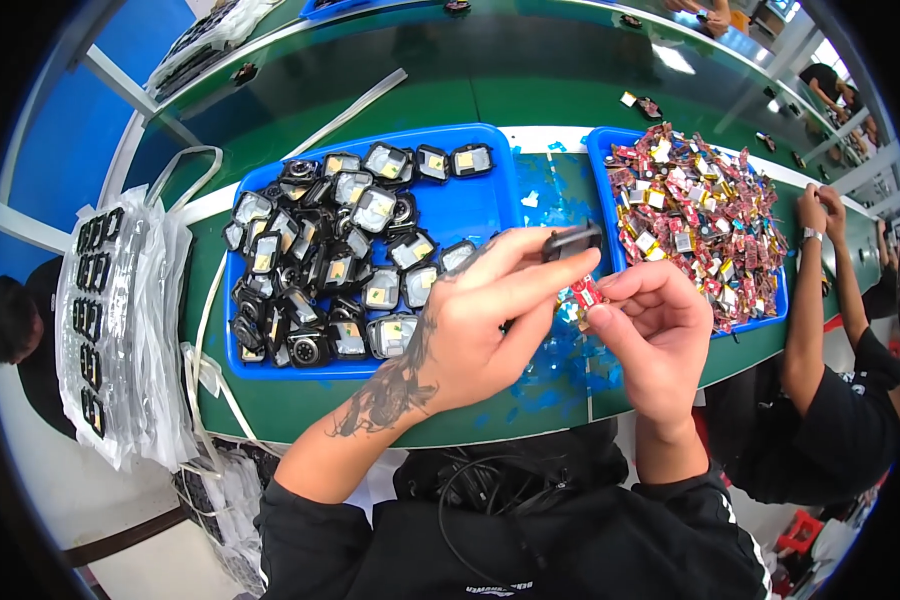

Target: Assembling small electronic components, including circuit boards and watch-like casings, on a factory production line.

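My left hand [500, 310], with a tattooed wrist, is closed around a small black device housing [573, 240] above the gap between two blue trays. Close beside it, my right hand [660, 325] pinches a small red circuit board [585, 292] between thumb and fingertips. Whether the board is still joined to the housing is hidden by my fingers. To the left, a blue tray [370, 372] holds a heap of black housings [315, 265] with clear windows. On the right, another blue tray [598, 150] is heaped with red circuit boards [695, 225] bearing silvery battery-like pieces.
Blue film scraps [545, 385] litter the green bench [450, 420] between the trays. White strapping [355, 110] lies behind the left tray. Plastic-wrapped trays of black parts [120, 320] stand at far left. At right, a co-worker's arm [805, 290] reaches over the bench.
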The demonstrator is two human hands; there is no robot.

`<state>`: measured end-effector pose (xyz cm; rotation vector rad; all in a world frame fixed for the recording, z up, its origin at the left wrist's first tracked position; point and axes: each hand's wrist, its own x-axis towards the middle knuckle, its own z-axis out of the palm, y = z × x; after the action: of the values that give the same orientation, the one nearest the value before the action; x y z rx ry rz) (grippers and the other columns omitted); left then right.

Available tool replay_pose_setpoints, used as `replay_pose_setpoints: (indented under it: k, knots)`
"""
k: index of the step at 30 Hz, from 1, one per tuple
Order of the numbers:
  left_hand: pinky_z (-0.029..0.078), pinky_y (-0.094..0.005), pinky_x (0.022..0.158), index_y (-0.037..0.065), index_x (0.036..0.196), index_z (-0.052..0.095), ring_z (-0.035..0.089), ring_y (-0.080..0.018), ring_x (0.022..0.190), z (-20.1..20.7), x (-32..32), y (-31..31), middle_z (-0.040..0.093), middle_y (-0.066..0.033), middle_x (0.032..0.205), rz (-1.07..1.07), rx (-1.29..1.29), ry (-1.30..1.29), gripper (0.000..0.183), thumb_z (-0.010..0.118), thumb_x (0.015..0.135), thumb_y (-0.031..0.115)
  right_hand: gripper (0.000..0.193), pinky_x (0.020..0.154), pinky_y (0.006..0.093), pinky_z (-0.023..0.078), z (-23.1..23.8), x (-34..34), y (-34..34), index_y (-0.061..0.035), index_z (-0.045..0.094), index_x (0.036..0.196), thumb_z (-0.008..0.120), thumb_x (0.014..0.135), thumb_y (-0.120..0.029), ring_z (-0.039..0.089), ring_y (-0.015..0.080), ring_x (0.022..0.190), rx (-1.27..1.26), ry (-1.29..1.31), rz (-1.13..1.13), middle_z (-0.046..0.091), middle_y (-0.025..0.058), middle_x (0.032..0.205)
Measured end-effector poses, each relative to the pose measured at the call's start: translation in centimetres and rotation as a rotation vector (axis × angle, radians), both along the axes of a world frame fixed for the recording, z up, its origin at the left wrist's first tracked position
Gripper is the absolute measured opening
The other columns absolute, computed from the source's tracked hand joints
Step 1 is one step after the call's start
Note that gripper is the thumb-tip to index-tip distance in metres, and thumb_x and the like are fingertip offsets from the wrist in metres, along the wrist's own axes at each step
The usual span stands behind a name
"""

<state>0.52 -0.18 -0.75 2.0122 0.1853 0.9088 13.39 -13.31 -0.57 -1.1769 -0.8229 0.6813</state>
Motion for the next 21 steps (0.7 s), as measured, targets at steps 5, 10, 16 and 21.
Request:
replay_pose_setpoints:
  k: [5, 10, 16, 21]
  knots:
    - [0.054, -0.0261, 0.069, 0.003, 0.106, 0.072, 0.068, -0.0198, 0.083, -0.2, 0.0, 0.3, 0.067, -0.0138, 0.103, 0.033, 0.127, -0.001, 0.031, 0.071, 0.077, -0.007, 0.013, 0.073, 0.0225, 0.054, 0.6, 0.3, -0.4, 0.0039, 0.059, 0.094, 0.067, 0.084, 0.008, 0.064, 0.0109, 0.084, -0.025, 0.154, 0.084, 0.065, 0.0091, 0.093]
    - [0.051, -0.0257, 0.063, 0.004, 0.097, 0.074, 0.065, -0.0186, 0.074, 0.2, -0.4, 0.5, 0.069, -0.0097, 0.089, -0.051, 0.104, 0.09, 0.026, 0.076, 0.073, -0.004, 0.01, 0.067, 0.0214, 0.052, -0.2, 2.0, -0.4, 0.0017, 0.059, 0.091, 0.067, 0.087, 0.0, 0.059, 0.0091, 0.081, 0.009, 0.186, 0.21, 0.062, 0.0069, 0.092]
    - [0.052, -0.0245, 0.065, 0.0, 0.091, 0.072, 0.066, -0.0125, 0.074, -0.6, 0.0, -0.3, 0.069, -0.008, 0.082, -0.112, -0.264, 0.169, 0.018, 0.08, 0.075, 0.0, 0.01, 0.068, 0.0227, 0.052, -0.3, 2.0, -1.0, 0.0007, 0.059, 0.091, 0.067, 0.087, -0.004, 0.059, 0.0094, 0.082, -0.064, 0.243, 0.216, 0.059, 0.0068, 0.097]
    - [0.054, -0.0236, 0.073, -0.003, 0.097, 0.072, 0.066, -0.0113, 0.082, -0.5, -0.1, -0.7, 0.07, -0.0107, 0.093, -0.14, -0.464, 0.206, 0.02, 0.077, 0.078, -0.003, 0.016, 0.07, 0.0205, 0.053, -0.4, 0.4, -0.7, 0.0021, 0.058, 0.094, 0.067, 0.083, 0.009, 0.061, 0.0095, 0.084, -0.013, -0.015, 0.003, 0.061, 0.0075, 0.094]
